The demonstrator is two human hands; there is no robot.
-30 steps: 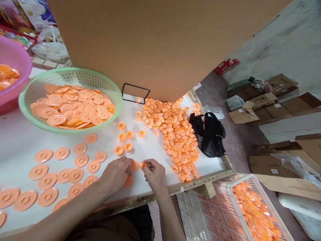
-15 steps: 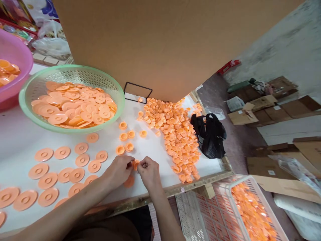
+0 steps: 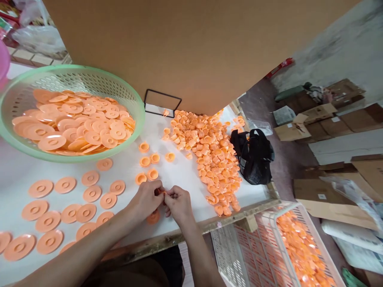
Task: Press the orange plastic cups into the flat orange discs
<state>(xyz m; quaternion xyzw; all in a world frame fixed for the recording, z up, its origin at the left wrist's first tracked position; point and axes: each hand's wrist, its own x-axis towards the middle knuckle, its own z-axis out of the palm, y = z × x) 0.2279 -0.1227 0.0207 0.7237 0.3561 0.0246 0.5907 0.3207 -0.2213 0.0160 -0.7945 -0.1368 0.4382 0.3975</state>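
Note:
My left hand (image 3: 149, 198) and my right hand (image 3: 178, 203) meet near the table's front edge, fingertips pinched on a small orange toy cup (image 3: 162, 192), mostly hidden by the fingers. Under them an orange saucer (image 3: 153, 217) lies on the white tabletop. Just beyond, several orange cups (image 3: 145, 161) stand in a loose group, mouths up. A large heap of the same cups (image 3: 214, 159) spreads to the right. On the left, many flat orange saucers (image 3: 49, 221) with a raised ring in the middle lie spread out.
A green basket (image 3: 140, 119) of saucers stands back left, with a pink basin (image 3: 3, 59) beyond it. A tall cardboard sheet (image 3: 179, 48) rises behind. A black bag (image 3: 254, 159) sits right; below is a crate (image 3: 271, 223) of orange pieces. Cardboard boxes (image 3: 320, 191) lie on the floor.
The view has shifted slightly, so the baskets sit further left. Both hands stay together; the cup between them has turned and shows only a thin edge now.

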